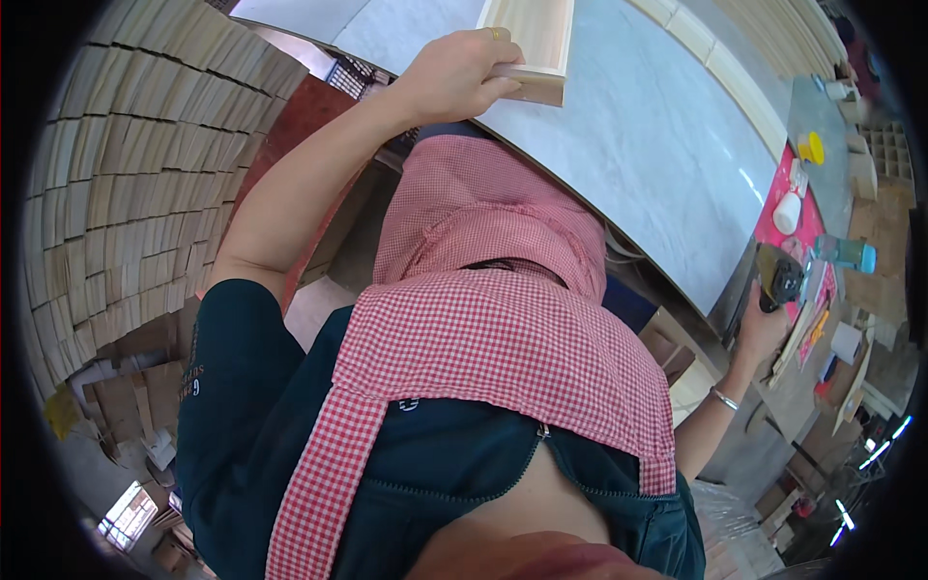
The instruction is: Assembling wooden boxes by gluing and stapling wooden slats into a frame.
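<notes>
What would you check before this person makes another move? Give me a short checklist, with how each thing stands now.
1. Box held: ok, the left hand grips its near end.
2. Box's far end in view: not ok, the picture's top edge cuts it off.
3. Box resting flat on the table: cannot tell from this angle.
4. Right hand at the dark tool: ok, it is touching it.
5. Right hand's grip firm: cannot tell, the tool hides part of the fingers.
6. Hands clear of each other: ok, they are well apart.
</notes>
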Demonstrator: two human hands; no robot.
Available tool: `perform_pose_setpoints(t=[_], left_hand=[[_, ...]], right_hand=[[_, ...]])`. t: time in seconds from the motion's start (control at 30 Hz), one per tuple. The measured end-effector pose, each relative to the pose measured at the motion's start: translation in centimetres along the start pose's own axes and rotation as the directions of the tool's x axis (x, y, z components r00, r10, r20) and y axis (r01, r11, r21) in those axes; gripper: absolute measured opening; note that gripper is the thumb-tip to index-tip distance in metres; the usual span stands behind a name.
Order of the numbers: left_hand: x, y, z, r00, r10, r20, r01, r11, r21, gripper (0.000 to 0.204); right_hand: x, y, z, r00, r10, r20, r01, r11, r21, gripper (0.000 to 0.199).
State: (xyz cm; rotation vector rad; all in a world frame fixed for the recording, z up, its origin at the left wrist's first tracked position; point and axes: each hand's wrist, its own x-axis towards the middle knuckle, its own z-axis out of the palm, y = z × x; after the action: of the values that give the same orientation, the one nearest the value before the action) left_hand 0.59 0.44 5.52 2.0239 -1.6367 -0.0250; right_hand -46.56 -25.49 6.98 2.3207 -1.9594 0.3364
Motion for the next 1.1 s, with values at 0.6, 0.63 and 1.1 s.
perform_pose_setpoints(t=[0.6, 0.63, 1.1], left_hand=[[-3.5, -5.5, 4.0, 0.971, 0.066, -0.231, -0.029, 0.987, 0.16, 0.036], [-4.0, -5.4, 4.0, 0.972, -0.033, -0.232, 0.061, 0.991, 0.117, 0.04], [-0.5, -5.5, 2.2, 0.623, -0.75, 0.222, 0.775, 0.554, -0.303, 0.042]], right_hand=[[4.4, 4.3, 5.7, 0.983, 0.122, 0.14, -0.085, 0.965, -0.248, 0.062], [4.2, 3.9, 5.9, 0.982, 0.128, 0.138, -0.093, 0.967, -0.237, 0.062], [2.1, 4.5, 8.7, 0.979, -0.135, -0.154, 0.16, 0.972, 0.17, 0.048]])
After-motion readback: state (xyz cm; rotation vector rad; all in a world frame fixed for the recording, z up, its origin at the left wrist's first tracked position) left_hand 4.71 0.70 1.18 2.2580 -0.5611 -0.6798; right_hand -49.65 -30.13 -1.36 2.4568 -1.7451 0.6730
